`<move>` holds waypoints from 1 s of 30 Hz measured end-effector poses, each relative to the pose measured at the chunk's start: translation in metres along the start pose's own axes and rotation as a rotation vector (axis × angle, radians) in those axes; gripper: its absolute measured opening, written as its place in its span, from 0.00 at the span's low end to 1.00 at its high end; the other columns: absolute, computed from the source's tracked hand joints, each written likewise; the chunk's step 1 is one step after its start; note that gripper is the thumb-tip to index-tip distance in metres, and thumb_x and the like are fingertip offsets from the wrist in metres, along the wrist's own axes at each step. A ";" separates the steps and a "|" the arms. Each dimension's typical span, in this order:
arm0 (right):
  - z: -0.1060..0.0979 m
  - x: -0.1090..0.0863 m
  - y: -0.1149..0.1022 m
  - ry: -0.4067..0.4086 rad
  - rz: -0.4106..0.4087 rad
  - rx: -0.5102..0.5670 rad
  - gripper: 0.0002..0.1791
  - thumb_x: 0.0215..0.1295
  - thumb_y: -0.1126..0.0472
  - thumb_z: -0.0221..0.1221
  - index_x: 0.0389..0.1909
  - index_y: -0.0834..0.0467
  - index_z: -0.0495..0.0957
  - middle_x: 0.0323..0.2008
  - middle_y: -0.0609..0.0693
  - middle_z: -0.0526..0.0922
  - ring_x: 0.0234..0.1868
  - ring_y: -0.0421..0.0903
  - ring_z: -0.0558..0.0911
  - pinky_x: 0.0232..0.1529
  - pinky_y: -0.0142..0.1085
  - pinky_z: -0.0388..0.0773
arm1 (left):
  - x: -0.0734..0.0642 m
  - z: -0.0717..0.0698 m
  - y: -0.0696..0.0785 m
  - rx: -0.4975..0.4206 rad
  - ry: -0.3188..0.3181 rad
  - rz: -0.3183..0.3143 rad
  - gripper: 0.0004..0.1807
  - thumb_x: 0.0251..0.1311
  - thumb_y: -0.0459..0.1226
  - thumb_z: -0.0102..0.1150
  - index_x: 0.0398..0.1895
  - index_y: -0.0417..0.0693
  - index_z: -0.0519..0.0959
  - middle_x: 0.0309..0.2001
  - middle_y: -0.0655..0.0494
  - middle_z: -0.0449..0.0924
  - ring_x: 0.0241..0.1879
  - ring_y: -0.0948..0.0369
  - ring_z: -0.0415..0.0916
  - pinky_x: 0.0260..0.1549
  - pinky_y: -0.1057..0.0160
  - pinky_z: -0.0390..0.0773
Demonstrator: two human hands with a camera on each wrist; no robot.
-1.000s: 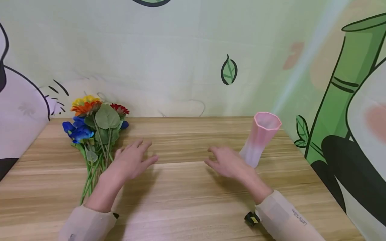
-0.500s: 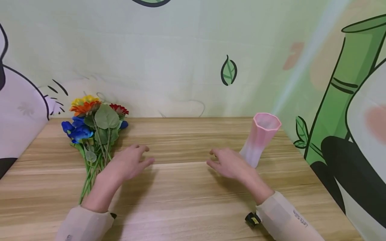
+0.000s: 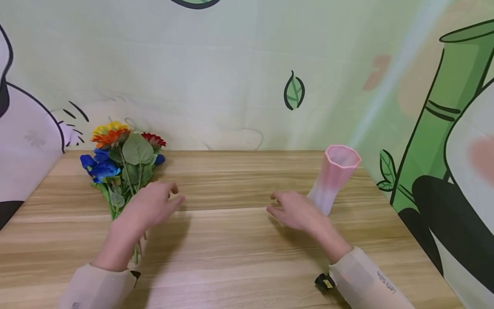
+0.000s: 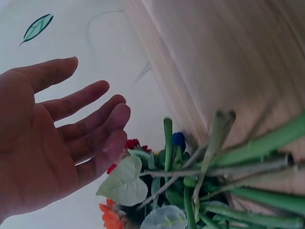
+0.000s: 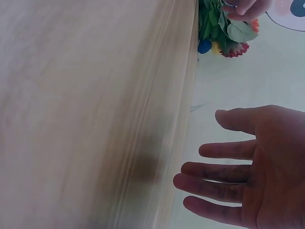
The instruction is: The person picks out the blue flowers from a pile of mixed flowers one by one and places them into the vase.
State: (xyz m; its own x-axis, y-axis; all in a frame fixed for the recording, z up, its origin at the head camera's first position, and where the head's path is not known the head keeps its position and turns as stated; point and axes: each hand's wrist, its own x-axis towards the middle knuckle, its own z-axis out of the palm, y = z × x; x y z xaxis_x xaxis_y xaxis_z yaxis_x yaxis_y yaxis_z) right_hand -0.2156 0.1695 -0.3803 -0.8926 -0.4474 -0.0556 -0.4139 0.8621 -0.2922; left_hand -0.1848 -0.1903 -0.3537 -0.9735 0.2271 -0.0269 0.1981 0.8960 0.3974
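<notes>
A bunch of artificial flowers [image 3: 137, 149] with yellow, orange, red and blue blooms lies at the left of the table, stems toward the person. My left hand [image 3: 150, 205] hovers over the stems, fingers loosely bent and holding nothing; it hides part of them. In the left wrist view the green stems [image 4: 267, 145] lie beside the fingers, apart from them. On the right stands a pink-and-white vase [image 3: 335, 178] with a wide faceted mouth. Just left of it my right hand [image 3: 295, 210] hangs above the table with relaxed fingers, holding nothing and hiding the vase's lower left side.
The wooden table [image 3: 231, 253] reaches back to a cloth backdrop [image 3: 216, 86] printed with pandas, bamboo and leaves. A small black-and-yellow object [image 3: 325, 282] sits at the right sleeve's cuff.
My left hand has moved left, over the flower stems, and its fingers have bent slightly more. The right hand has barely shifted. Flowers and vase stay in place.
</notes>
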 end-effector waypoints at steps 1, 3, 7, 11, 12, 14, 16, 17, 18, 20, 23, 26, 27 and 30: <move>0.000 0.000 0.000 0.000 0.000 -0.001 0.26 0.75 0.48 0.60 0.63 0.62 0.78 0.56 0.59 0.84 0.55 0.57 0.83 0.54 0.53 0.80 | 0.000 -0.002 -0.002 -0.005 0.010 -0.004 0.21 0.74 0.46 0.57 0.54 0.35 0.80 0.50 0.39 0.83 0.42 0.47 0.82 0.40 0.44 0.81; 0.000 0.000 0.000 -0.001 0.001 -0.002 0.26 0.75 0.48 0.60 0.63 0.62 0.78 0.56 0.59 0.84 0.55 0.56 0.83 0.55 0.53 0.80 | 0.000 -0.004 -0.004 -0.015 0.024 -0.016 0.20 0.74 0.46 0.57 0.52 0.36 0.80 0.47 0.40 0.84 0.37 0.50 0.82 0.37 0.46 0.81; 0.000 0.000 0.001 -0.002 -0.003 -0.001 0.26 0.75 0.48 0.60 0.62 0.63 0.78 0.55 0.60 0.84 0.55 0.56 0.83 0.54 0.53 0.80 | -0.001 -0.008 -0.010 -0.025 0.053 -0.029 0.18 0.73 0.44 0.57 0.47 0.35 0.82 0.41 0.43 0.85 0.30 0.55 0.78 0.30 0.51 0.80; 0.000 0.001 0.003 0.002 -0.008 0.006 0.25 0.75 0.49 0.60 0.61 0.63 0.79 0.55 0.60 0.84 0.55 0.56 0.83 0.54 0.53 0.80 | -0.002 -0.010 -0.016 -0.033 0.089 -0.053 0.16 0.73 0.42 0.57 0.44 0.35 0.82 0.37 0.45 0.84 0.28 0.55 0.78 0.27 0.52 0.79; 0.000 0.001 0.003 0.002 -0.009 0.009 0.24 0.75 0.50 0.60 0.61 0.63 0.79 0.55 0.60 0.84 0.55 0.56 0.83 0.54 0.53 0.80 | -0.003 -0.011 -0.017 -0.037 0.101 -0.063 0.16 0.73 0.42 0.57 0.43 0.35 0.83 0.36 0.46 0.84 0.28 0.55 0.77 0.27 0.53 0.79; 0.001 0.001 0.003 0.002 -0.009 0.013 0.24 0.75 0.50 0.60 0.61 0.63 0.79 0.55 0.60 0.84 0.55 0.56 0.83 0.55 0.53 0.80 | -0.003 -0.014 -0.019 -0.044 0.128 -0.083 0.16 0.73 0.42 0.56 0.43 0.35 0.83 0.33 0.47 0.83 0.27 0.55 0.76 0.26 0.54 0.77; 0.001 0.000 0.004 0.004 -0.011 0.014 0.24 0.75 0.50 0.60 0.61 0.64 0.79 0.55 0.60 0.84 0.55 0.56 0.83 0.55 0.53 0.80 | -0.004 -0.017 -0.021 -0.044 0.154 -0.099 0.16 0.73 0.42 0.55 0.42 0.35 0.82 0.31 0.48 0.81 0.26 0.55 0.75 0.24 0.55 0.75; 0.001 0.000 0.004 0.006 -0.012 0.014 0.24 0.75 0.50 0.60 0.61 0.64 0.79 0.55 0.60 0.84 0.55 0.56 0.83 0.55 0.52 0.79 | -0.004 -0.019 -0.023 -0.046 0.162 -0.106 0.16 0.73 0.42 0.55 0.41 0.35 0.82 0.29 0.49 0.80 0.25 0.54 0.74 0.24 0.56 0.74; 0.001 0.000 0.004 0.008 -0.013 0.013 0.24 0.75 0.50 0.60 0.61 0.64 0.79 0.55 0.60 0.84 0.55 0.57 0.83 0.55 0.53 0.79 | -0.005 -0.021 -0.024 -0.047 0.167 -0.114 0.16 0.73 0.42 0.55 0.40 0.35 0.82 0.27 0.50 0.78 0.24 0.54 0.73 0.23 0.57 0.73; 0.001 0.000 0.005 0.010 -0.015 0.010 0.24 0.75 0.50 0.60 0.61 0.64 0.79 0.55 0.60 0.84 0.56 0.57 0.83 0.56 0.53 0.79 | -0.005 -0.025 -0.028 -0.044 0.167 -0.129 0.17 0.74 0.43 0.54 0.36 0.36 0.82 0.23 0.52 0.75 0.23 0.54 0.71 0.22 0.57 0.69; 0.001 0.000 0.006 0.008 -0.017 0.004 0.25 0.75 0.50 0.60 0.62 0.64 0.79 0.56 0.60 0.84 0.56 0.57 0.83 0.57 0.53 0.79 | -0.007 -0.032 -0.035 -0.038 0.153 -0.154 0.18 0.74 0.44 0.54 0.32 0.38 0.80 0.21 0.53 0.71 0.22 0.54 0.69 0.21 0.58 0.67; 0.001 0.000 0.006 0.002 -0.013 0.005 0.25 0.75 0.50 0.60 0.62 0.64 0.78 0.57 0.60 0.83 0.57 0.57 0.82 0.57 0.53 0.78 | -0.010 -0.038 -0.044 -0.034 0.119 -0.188 0.21 0.75 0.45 0.52 0.29 0.39 0.80 0.20 0.54 0.69 0.22 0.54 0.69 0.21 0.58 0.67; 0.001 0.000 0.006 0.000 -0.012 0.007 0.25 0.75 0.50 0.60 0.62 0.64 0.78 0.57 0.60 0.83 0.57 0.57 0.82 0.58 0.53 0.78 | -0.011 -0.039 -0.047 -0.028 0.103 -0.201 0.22 0.75 0.46 0.51 0.26 0.40 0.78 0.19 0.54 0.68 0.22 0.54 0.68 0.20 0.58 0.66; 0.002 0.000 0.006 -0.008 -0.006 0.011 0.26 0.75 0.49 0.60 0.63 0.64 0.78 0.57 0.59 0.83 0.58 0.57 0.82 0.58 0.53 0.78 | -0.014 -0.043 -0.055 -0.011 0.064 -0.239 0.25 0.75 0.46 0.49 0.18 0.44 0.72 0.17 0.56 0.64 0.21 0.55 0.66 0.19 0.58 0.65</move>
State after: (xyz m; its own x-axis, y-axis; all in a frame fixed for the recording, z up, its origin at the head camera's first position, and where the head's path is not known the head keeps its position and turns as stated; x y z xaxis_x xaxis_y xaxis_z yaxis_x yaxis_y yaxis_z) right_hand -0.2177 0.1739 -0.3842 -0.8884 -0.4549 -0.0614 -0.4176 0.8566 -0.3032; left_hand -0.1869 -0.2592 -0.3361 -0.9979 -0.0161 -0.0632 -0.0399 0.9170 0.3968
